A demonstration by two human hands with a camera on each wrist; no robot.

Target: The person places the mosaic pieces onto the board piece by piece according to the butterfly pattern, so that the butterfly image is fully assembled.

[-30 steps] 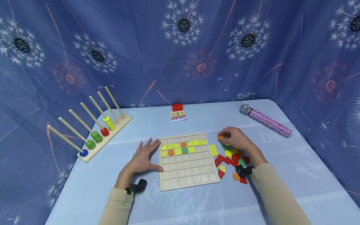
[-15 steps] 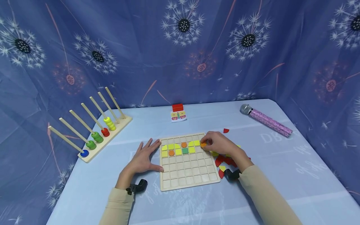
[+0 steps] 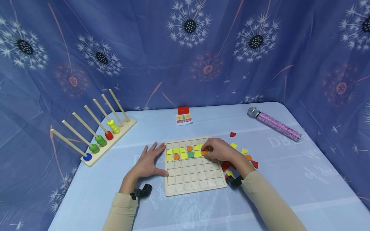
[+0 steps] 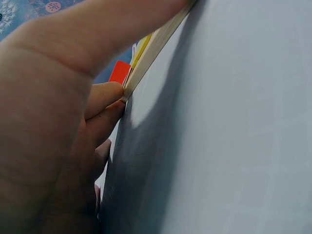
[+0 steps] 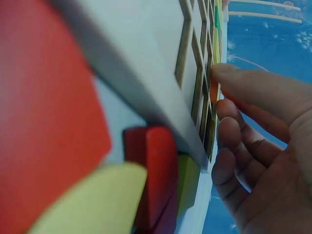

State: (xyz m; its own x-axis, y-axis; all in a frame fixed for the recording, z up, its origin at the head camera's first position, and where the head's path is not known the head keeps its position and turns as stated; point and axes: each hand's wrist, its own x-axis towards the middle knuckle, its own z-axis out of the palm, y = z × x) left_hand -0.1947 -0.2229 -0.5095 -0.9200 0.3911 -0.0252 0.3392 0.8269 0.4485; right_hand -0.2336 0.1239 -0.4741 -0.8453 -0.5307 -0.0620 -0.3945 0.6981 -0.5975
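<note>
Head view: orange disc (image 3: 204, 153) carried from loose pile to grid board (image 3: 193, 179), pinched in right hand (image 3: 218, 150); left hand (image 3: 147, 162) flat, fingers spread, bracing board edge.

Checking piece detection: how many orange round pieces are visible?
4: two seated on the board, one in the right hand's fingertips, one loose on the table to the right. Others may hide under the hand.

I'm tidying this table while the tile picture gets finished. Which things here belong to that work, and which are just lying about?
In use:
- wooden grid board
- orange round tile, pinched by the right hand
- left hand, flat against the board's edge
- loose tiles
- pattern card, likely the model

Lying about:
- peg-and-ring rack
- microphone
</note>
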